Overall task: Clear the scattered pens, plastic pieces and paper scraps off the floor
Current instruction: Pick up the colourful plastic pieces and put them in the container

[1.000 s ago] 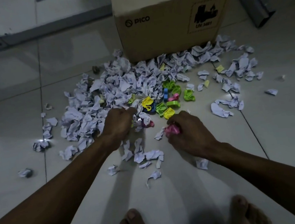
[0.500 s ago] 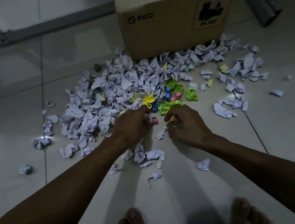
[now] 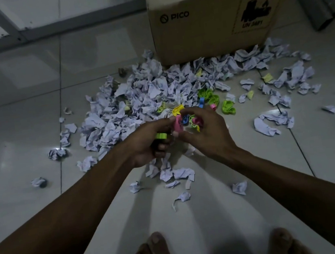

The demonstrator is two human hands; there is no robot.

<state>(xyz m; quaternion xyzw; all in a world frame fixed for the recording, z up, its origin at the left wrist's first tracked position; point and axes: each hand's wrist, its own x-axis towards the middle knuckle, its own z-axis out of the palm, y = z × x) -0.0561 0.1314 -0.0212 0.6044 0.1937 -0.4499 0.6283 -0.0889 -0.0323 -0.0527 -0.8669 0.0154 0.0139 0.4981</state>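
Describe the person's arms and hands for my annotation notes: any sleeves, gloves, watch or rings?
Both forearms are bare up to the frame edge, with no sleeves in view. The left hand and right hand wear no gloves; no watch, bracelet or ring shows on either. The dim light hides finer detail.

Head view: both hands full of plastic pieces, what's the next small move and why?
Probably drop them into the cardboard box. The left hand grips a green piece, the right hand pinches a pink piece, and more coloured pieces lie beyond.
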